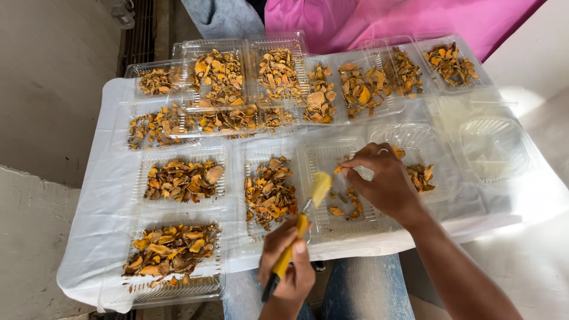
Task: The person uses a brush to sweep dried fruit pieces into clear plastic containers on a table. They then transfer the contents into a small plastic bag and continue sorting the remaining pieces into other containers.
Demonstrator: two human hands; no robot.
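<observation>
Filled trays (184,178) crowd the hands (385,184) sorting dried slices (347,204).

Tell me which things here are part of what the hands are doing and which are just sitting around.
In use:
left hand holding a yellow-handled brush
right hand pinching an orange dried piece
clear tray under both hands, nearly empty

Lying about:
filled trays of dried orange-brown slices
empty clear containers at the right
white plastic sheet
pink cloth at the far edge
</observation>
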